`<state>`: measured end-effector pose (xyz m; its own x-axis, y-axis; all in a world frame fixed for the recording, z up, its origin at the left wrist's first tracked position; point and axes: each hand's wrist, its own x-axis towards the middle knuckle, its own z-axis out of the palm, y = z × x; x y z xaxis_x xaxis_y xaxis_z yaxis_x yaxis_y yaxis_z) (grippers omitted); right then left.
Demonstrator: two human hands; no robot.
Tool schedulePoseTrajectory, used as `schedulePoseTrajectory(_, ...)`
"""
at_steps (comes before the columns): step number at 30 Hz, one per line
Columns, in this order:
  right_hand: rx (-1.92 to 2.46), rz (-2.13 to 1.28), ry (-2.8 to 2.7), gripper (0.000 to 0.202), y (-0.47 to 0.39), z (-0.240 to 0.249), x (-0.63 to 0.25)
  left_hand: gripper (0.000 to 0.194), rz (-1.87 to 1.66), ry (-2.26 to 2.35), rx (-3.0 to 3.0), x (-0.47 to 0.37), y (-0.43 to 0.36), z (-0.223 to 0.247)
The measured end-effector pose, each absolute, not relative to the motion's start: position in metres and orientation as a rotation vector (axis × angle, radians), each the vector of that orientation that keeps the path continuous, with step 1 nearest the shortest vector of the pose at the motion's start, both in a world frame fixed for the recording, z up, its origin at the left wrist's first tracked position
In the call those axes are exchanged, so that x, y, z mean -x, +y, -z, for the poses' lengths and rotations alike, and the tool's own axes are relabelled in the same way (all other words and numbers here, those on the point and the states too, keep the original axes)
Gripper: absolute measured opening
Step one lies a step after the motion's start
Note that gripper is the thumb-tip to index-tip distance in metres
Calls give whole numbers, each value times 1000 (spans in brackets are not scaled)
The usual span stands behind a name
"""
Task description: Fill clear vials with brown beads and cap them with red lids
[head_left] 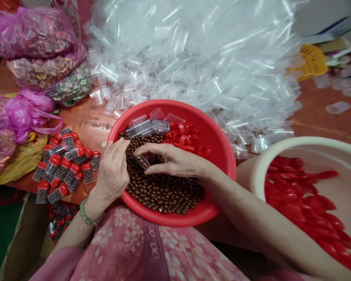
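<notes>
A red basin (229, 168) holds many small shiny brown balls (169, 195), with red caps (187, 136) and several clear plastic tubes (140, 128) at its far side. My right hand (175, 160) is inside the basin, just over the balls. Between its thumb and fingers is a small clear tube (142, 162) with brown balls in its mouth. My left hand (113, 168) lies over the basin's left rim, fingers close together and bent inward; their undersides are hidden. Left of it, filled tubes with red caps (67, 164) lie piled on the table.
A large heap of clear tubes (175, 78) in clear plastic covers the back. Pink bags (43, 35) of small packets stand at left. A cream bucket (260, 175) of red plastic pieces (307, 207) is at right, with a yellow scoop (311, 60) behind.
</notes>
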<state>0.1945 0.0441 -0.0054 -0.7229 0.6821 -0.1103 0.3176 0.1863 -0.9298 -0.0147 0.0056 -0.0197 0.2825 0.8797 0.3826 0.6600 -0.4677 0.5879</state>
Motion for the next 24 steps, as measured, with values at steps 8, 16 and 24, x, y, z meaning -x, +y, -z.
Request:
schedulePoseTrajectory(8, 869, -1410, -2149, 33, 45, 4, -199, 43, -795, 1209, -1894, 13, 4, -1)
schedulePoseTrajectory(16, 833, -1461, -2032, 33, 43, -5, -202, 59, -651, 957, -1488, 8, 8, 4)
schedulePoseTrajectory(24, 830, -1529, -2014, 35, 44, -8, -206, 51, -603, 980, -1540, 3, 12, -3)
